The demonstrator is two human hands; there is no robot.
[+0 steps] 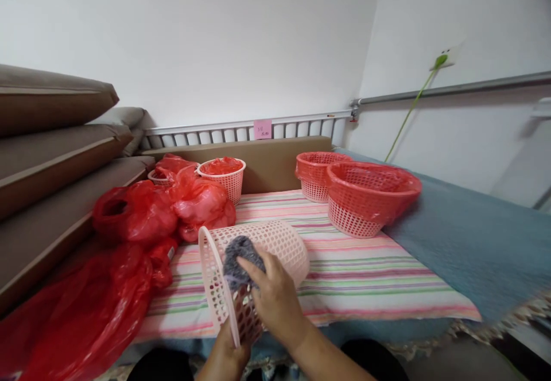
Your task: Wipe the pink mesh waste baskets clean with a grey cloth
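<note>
Holding the pale pink basket (282,243) by its rim in the left hand (232,349), closing that grip around the rim's near edge. Pressing a bunched grey cloth (241,252) to the outer wall near the rim with the right hand (278,298), closing that grip on the cloth. Tilting the pale pink basket sideways, facing its mouth left, over a striped cloth (370,278); not telling whether touching it. Judging wiping to be in hand; finding nothing to show how much wall is done. Seeing no liner on the pale pink basket. Noting loose red bags (135,214) to its left. Noting a larger lined basket (353,220) behind and right of it, then a smaller lined basket (314,189) farther behind, both wearing red plastic (374,200) already. Noting a white-rimmed basket (232,186) directly behind it, holding red plastic inside.
</note>
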